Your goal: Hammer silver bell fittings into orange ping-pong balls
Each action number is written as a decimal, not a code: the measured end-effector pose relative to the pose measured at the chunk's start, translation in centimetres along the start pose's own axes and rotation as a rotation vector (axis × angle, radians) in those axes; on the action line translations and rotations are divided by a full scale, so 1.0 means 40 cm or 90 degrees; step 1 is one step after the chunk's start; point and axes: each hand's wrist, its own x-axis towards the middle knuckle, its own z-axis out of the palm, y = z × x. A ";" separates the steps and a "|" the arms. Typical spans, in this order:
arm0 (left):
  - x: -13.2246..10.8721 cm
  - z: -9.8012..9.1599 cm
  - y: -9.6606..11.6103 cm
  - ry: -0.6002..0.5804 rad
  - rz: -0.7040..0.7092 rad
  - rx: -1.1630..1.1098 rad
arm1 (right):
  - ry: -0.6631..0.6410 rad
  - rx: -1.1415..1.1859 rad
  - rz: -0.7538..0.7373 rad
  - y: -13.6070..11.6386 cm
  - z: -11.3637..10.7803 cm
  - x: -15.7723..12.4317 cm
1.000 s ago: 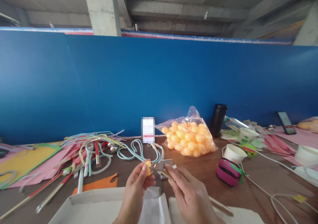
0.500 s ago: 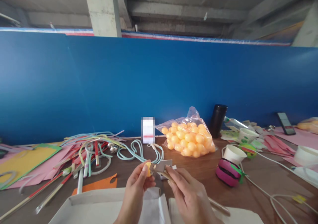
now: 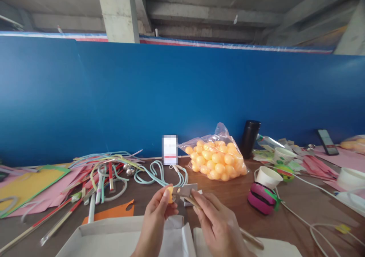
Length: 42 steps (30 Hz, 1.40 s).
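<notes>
My left hand point(image 3: 159, 207) is closed, thumb and fingertips pinching a small orange-yellow piece point(image 3: 170, 194) whose shape is mostly hidden. Facing it, my right hand point(image 3: 215, 219) is closed on a flat grey-brown piece point(image 3: 185, 191) with a pale spot near its left end. That end meets or nearly touches the orange-yellow piece; I cannot tell which. A thin wooden stick point(image 3: 252, 238) runs beneath my right hand and shows on both sides of it. Behind the fingers lies a small grey-white box-like thing point(image 3: 190, 202), partly covered. Below both hands is a white open box point(image 3: 108, 226).
A clear bag of orange balls point(image 3: 215, 160) stands behind my right hand, beside a black bottle point(image 3: 251, 137). Paper cups point(image 3: 269, 178), a magenta pouch point(image 3: 262, 199) and a white cable point(image 3: 299, 217) are on the right. Coloured tubes and sticks point(image 3: 99, 173) pile up on the left.
</notes>
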 end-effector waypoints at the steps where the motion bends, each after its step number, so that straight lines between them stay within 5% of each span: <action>1: 0.000 0.000 0.000 -0.004 0.000 0.000 | -0.001 -0.003 0.003 0.000 0.001 0.000; 5: 0.000 -0.001 -0.001 0.005 -0.007 -0.006 | -0.035 -0.013 0.013 0.000 0.003 0.000; 13: 0.005 -0.001 0.008 0.035 -0.018 -0.081 | 0.033 0.005 0.003 0.000 -0.002 0.000; 42: 0.000 0.002 0.009 -0.007 -0.006 -0.078 | -0.042 -0.042 -0.062 -0.018 -0.012 0.008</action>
